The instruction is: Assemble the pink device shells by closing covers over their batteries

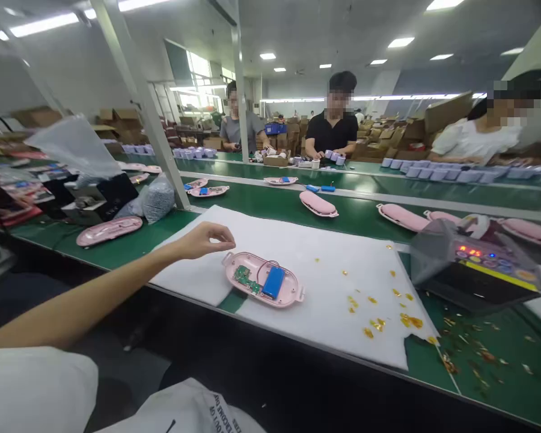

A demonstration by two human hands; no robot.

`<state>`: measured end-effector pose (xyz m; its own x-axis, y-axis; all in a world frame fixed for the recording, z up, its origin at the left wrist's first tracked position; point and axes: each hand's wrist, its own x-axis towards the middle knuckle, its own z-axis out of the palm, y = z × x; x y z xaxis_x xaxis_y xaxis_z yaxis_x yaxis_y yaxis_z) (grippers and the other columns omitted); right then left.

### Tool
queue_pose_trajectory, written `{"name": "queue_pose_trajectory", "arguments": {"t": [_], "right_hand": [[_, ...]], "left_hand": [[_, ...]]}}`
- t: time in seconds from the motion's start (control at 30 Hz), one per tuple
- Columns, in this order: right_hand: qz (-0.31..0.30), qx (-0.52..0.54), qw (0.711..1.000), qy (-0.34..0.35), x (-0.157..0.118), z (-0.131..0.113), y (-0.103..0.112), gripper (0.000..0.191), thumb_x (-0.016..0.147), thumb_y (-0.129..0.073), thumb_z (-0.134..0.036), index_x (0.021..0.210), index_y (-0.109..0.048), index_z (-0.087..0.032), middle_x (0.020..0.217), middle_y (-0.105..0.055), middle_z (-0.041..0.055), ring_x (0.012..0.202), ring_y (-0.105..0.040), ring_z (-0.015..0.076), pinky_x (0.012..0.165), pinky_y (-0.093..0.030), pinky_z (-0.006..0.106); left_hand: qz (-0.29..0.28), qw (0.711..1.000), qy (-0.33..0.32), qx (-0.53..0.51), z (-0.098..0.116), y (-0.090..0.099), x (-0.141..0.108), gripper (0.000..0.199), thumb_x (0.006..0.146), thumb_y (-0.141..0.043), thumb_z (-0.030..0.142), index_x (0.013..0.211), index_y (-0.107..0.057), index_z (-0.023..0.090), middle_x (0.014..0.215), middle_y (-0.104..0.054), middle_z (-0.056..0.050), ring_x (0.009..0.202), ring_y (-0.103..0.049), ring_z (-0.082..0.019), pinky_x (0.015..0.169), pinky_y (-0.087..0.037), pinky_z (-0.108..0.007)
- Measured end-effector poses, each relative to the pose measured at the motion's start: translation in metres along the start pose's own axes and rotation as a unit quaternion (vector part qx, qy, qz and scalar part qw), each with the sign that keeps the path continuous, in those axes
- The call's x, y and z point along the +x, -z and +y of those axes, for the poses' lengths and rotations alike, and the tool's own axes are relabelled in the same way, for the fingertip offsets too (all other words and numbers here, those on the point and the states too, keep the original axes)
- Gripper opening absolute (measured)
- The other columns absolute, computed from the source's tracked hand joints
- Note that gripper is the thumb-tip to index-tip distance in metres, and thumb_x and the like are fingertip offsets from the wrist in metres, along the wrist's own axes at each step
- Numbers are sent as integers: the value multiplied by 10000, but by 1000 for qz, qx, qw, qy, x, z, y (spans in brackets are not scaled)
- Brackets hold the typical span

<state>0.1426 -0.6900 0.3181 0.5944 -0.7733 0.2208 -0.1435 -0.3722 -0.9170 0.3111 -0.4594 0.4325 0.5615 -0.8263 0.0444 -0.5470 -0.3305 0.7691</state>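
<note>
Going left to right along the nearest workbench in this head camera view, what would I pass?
Pink case → left hand → open pink case with blue battery → gold flakes → black machine with lit buttons

black capitals printed on the white fabric [180, 409] at the lower edge of the view, running at a slant and only partly legible, perhaps "econe of". lit red digits on the dark electronic unit [473, 282], too small and blurred to read. colourful printed leaflets [20, 192] at far left, equally unreadable.
</note>
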Motion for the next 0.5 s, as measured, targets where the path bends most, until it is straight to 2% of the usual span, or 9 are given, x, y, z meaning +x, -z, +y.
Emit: {"name": "queue_pose_trajectory", "arguments": {"t": [0.07,0.1,0.17,0.23,0.3,0.37,0.43,0.5], "right_hand": [[5,-26,1000,12,-2,-31,10,438,987,-379,-483,1091,-680,-183,1082,-675,156,980,-639,268,862,-500,446],[-13,-38,999,29,-1,-48,15,425,969,-397,-485,1068,-698,-200,1062,-688,148,979,-641,277,857,-496,436],[-96,-78,990,68,4,-79,16,366,924,-465,-477,1018,-715,-228,1020,-710,102,955,-647,262,851,-486,393],[-209,-150,962,91,15,-101,5,352,914,-456,-456,970,-715,-225,986,-718,72,915,-645,239,852,-467,367],[-304,-213,924,87,27,-107,-13,374,921,-408,-422,1000,-704,-209,1028,-711,76,943,-632,240,880,-444,372],[-356,-222,906,59,35,-100,-26,375,894,-419,-383,1072,-685,-189,1095,-694,83,991,-615,244,908,-432,374],[-380,-186,906,20,38,-88,-28,393,844,-455,-344,1125,-664,-164,1115,-686,86,983,-613,241,897,-443,365],[-373,-159,914,2,39,-82,-21,403,829,-472,-337,1133,-659,-150,1104,-687,88,970,-618,237,885,-455,358]], "left_hand": [[16,995,-17,-99,-19,-11,4,352,758,-664,482,775,-683,131,726,-696,-39,777,-639,-165,752,-503,-248],[26,986,-17,-164,-27,-18,6,353,749,-675,491,743,-668,138,715,-695,-50,744,-640,-167,722,-509,-253],[51,953,3,-297,-38,-30,10,348,739,-699,488,717,-649,144,702,-694,-55,678,-634,-160,677,-509,-260],[63,926,21,-372,-47,-39,11,324,723,-730,458,743,-667,141,701,-700,-52,660,-638,-160,668,-511,-266],[54,921,16,-386,-54,-41,10,283,733,-733,407,810,-706,136,730,-717,-54,694,-656,-170,688,-517,-270],[41,926,-5,-375,-59,-38,6,234,780,-695,359,851,-728,139,777,-732,-55,759,-671,-177,722,-519,-266],[31,929,-21,-367,-61,-33,2,210,831,-649,332,863,-732,142,807,-737,-51,795,-674,-175,735,-520,-259],[32,934,-33,-354,-57,-29,0,200,864,-620,305,863,-734,141,807,-734,-44,780,-667,-163,728,-515,-250]]}}
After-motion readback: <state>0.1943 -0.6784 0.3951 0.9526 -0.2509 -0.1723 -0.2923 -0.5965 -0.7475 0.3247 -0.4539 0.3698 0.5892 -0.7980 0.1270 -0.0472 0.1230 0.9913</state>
